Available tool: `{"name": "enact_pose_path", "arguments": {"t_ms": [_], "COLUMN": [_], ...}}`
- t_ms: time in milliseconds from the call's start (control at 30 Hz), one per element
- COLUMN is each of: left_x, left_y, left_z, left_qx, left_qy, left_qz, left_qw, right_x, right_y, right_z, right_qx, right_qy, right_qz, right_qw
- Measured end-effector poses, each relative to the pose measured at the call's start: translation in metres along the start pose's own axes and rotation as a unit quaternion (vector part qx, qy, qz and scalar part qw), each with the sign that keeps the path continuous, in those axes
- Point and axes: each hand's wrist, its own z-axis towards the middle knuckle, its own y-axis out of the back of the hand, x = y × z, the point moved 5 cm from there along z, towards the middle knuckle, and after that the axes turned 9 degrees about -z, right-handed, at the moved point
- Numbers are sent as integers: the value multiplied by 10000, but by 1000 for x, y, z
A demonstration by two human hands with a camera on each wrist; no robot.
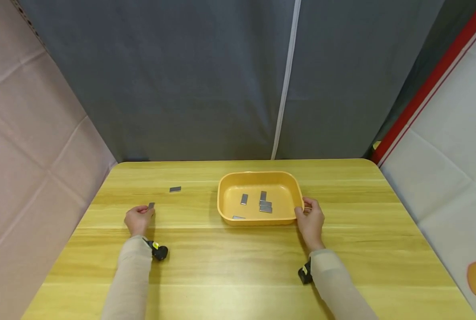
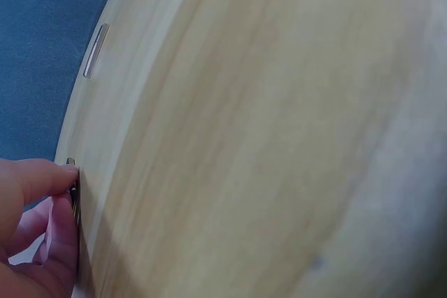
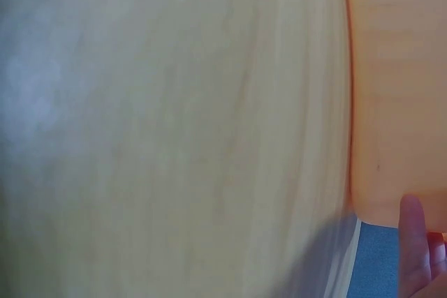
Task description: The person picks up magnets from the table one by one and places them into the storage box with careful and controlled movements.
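Note:
Between thumb and fingers my left hand (image 1: 139, 219) pinches a small grey rectangular piece (image 1: 151, 205) at the left side of the table. In the left wrist view that piece (image 2: 74, 185) shows nearly edge-on at the fingertips. A second flat grey piece (image 1: 175, 189) lies on the wood just beyond. My right hand (image 1: 311, 222) grips the right rim of a yellow plastic tray (image 1: 258, 221), the thumb (image 3: 413, 232) against its wall in the right wrist view. Several similar grey pieces (image 1: 244, 199) lie scattered inside the tray, a few touching or overlapping.
The wood-grained table (image 1: 222, 275) ends at a dark grey curtain (image 1: 182, 89) along the back. Pale cloth (image 1: 30, 146) hangs on the left, and a white sheet with a red border (image 1: 434, 91) stands on the right. Each wrist wears a small black camera (image 1: 159, 253).

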Motion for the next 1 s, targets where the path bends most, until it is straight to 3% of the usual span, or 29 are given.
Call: {"name": "enact_pose_path", "arguments": {"t_ms": [567,1000], "left_x": [-2,6], "left_y": [-1,0], "left_z": [-1,0], "left_qx": [251,77], "left_qy": [113,139], "left_qz": [-60,-455], "left_qw": [9996,9988], "right_x": [0,1], "right_y": [1,-1], "right_z": [0,-1], "right_qx": [-71,-47], "right_qy": [91,57], "right_qz": [-20,-14], "right_qw": [9999,10000]}}
